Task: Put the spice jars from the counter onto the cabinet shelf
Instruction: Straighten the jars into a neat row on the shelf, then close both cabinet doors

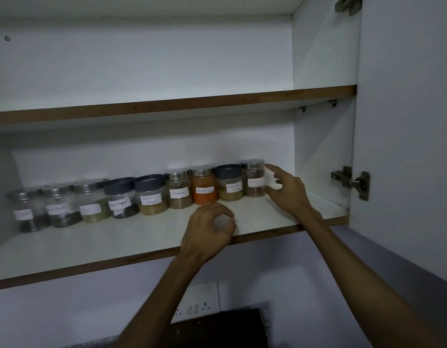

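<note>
Both forearms reach up. My left hand (208, 228) hovers loosely curled, empty, over the white cabinet shelf (132, 241); my right hand (289, 189) is spread beside the rightmost steel-lidded glass spice jar (253, 178), not gripping. Nine jars line the shelf; labels read "Black Pepper", "Garam Masala".

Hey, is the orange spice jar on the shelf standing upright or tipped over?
Upright. The orange spice jar stands on its base on the shelf, lid on top, in the row with the other jars.

Two bare forearms, left hand (208, 228), right hand (287, 190), no sleeves
</note>
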